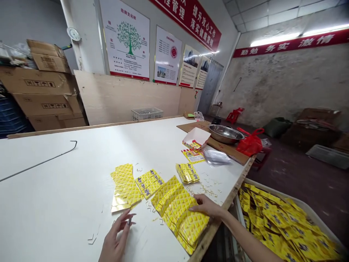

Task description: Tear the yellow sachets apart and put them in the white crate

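Note:
My right hand (208,206) grips the right edge of a stack of yellow printed packet sheets (178,211), fingers on top. The stack lies tilted across the front edge of the white table (68,193). My left hand (116,236) hovers left of it, fingers apart and curved; a dark spot at the thumb tip looks like a nail, though I cannot be sure. Just beyond that hand lies a fanned pile of yellow sheets (125,187). Between the piles is a flat yellow sheet with blue print (149,183), and farther right a small stack of yellow packets (188,173).
Thin scraps (208,190) litter the tabletop. Behind are an open box (196,137), clear plastic bags (216,157), a metal basin (226,134) and a red bag (250,142). A bin of yellow packets (289,222) stands below right. A bent metal rod (46,160) lies left.

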{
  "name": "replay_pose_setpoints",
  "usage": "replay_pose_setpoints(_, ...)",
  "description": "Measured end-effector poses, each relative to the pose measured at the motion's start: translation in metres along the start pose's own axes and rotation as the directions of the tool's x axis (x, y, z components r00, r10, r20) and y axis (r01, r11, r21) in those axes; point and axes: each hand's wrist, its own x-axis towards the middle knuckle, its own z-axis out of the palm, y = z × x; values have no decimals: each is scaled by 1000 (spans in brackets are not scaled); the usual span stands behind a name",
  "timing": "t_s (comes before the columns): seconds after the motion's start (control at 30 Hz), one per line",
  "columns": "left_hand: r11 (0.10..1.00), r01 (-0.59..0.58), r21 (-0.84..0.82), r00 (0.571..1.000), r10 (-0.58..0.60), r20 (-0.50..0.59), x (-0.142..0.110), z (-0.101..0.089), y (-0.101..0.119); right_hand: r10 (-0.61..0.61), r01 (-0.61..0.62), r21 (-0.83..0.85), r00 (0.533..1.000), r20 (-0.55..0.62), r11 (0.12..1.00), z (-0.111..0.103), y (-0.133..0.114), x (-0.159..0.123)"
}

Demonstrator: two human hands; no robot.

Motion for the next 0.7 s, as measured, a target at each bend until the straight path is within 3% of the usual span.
replay_pose_setpoints(0.07, 1000, 4, 27, 1000, -4, 8, 0, 1, -1, -7, 8, -48, 1000, 29, 999, -7, 0, -4)
replay_pose_setpoints(0.17, 999, 19, 45, 1000, -20, 23, 0, 3, -4, -29, 25, -165, 999, -19, 986, -19, -6, -10)
replay_pose_setpoints(0.3, 998, 7, 58, 1000, -8, 18, -2, 4, -4, -172, 111, -293, 967, -190, 950, -30, -32, -19)
replay_pose_setpoints(0.37, 995, -34, 89, 999, 34, -4, -2, 4, -2, -227, 157, -251, 932, -282, 955, -25, -52, -25)
replay_pose_setpoints(0.47, 982, -128, 139, 985, 143, -98, -1, 1, 4, -190, 200, 4, 937, -294, 980, 9, -84, -32)
replay_pose_setpoints(0.57, 965, -189, 185, 944, 230, -236, 2, -6, 8, -136, 160, 144, 978, -159, 977, 64, -104, -33)
replay_pose_setpoints(0.63, 962, -185, 203, 933, 237, -271, 4, -11, 8, -153, 152, -17, 983, -99, 988, 91, -108, -26)
replay_pose_setpoints(0.7, 962, -173, 213, 939, 227, -259, 6, -15, 6, -207, 152, -312, 967, -150, 938, 93, -106, -13)
